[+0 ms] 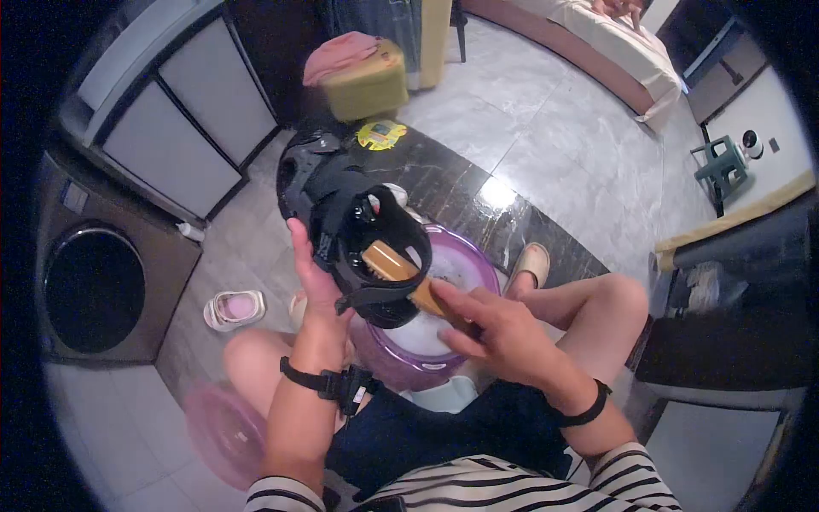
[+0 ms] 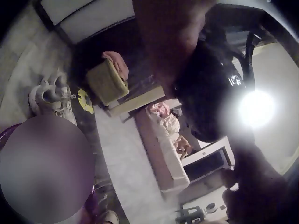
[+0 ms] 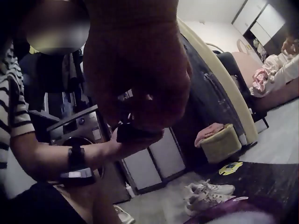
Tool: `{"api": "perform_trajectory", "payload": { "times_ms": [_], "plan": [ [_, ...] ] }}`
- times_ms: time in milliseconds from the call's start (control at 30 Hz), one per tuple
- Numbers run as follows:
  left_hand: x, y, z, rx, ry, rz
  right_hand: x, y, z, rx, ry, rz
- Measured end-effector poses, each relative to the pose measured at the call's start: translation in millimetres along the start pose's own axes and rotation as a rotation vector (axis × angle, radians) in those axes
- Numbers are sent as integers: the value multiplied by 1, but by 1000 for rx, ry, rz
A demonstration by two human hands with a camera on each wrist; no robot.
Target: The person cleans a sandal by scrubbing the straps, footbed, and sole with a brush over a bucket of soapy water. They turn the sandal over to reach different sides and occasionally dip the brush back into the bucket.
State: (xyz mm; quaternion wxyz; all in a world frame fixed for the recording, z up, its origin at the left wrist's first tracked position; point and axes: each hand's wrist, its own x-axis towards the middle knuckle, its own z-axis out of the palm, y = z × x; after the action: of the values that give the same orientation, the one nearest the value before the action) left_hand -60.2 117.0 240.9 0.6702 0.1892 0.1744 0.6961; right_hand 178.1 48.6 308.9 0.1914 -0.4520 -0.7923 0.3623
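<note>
My left hand [image 1: 319,286] holds up a black strappy sandal [image 1: 341,200] from its left side and underneath, thumb along its edge. My right hand [image 1: 512,337] grips the handle of a wooden scrub brush [image 1: 388,260]. The brush head lies inside the sandal's opening, bristles facing down onto it. Below both hands stands a purple basin [image 1: 489,271] of whitish, sudsy water. Dark shapes of the sandal and fingers fill much of the left wrist view. In the right wrist view my right hand [image 3: 140,88] hides most of the brush.
White sneakers [image 3: 210,189] stand by the basin. A white-and-pink shoe [image 1: 235,309] and pink basin [image 1: 226,435] are on the left, near a front-loading washing machine [image 1: 94,286]. A yellow box [image 1: 367,90] with pink cloth stands ahead. Another person's hand [image 1: 618,8] shows above the bed [image 1: 589,43].
</note>
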Motion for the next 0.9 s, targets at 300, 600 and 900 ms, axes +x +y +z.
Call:
{"api": "perform_trajectory", "payload": {
  "times_ms": [300, 600, 900],
  "plan": [
    [-4, 11, -5, -64, -145, -22, -17, 13, 3, 39, 13, -146],
    [-4, -1, -11, -31, -168, -41, 27, 3, 35, -255, 156, -143],
    [-6, -9, -14, 14, -122, -100, 56, 14, 44, -333, 274, -169]
  ]
}}
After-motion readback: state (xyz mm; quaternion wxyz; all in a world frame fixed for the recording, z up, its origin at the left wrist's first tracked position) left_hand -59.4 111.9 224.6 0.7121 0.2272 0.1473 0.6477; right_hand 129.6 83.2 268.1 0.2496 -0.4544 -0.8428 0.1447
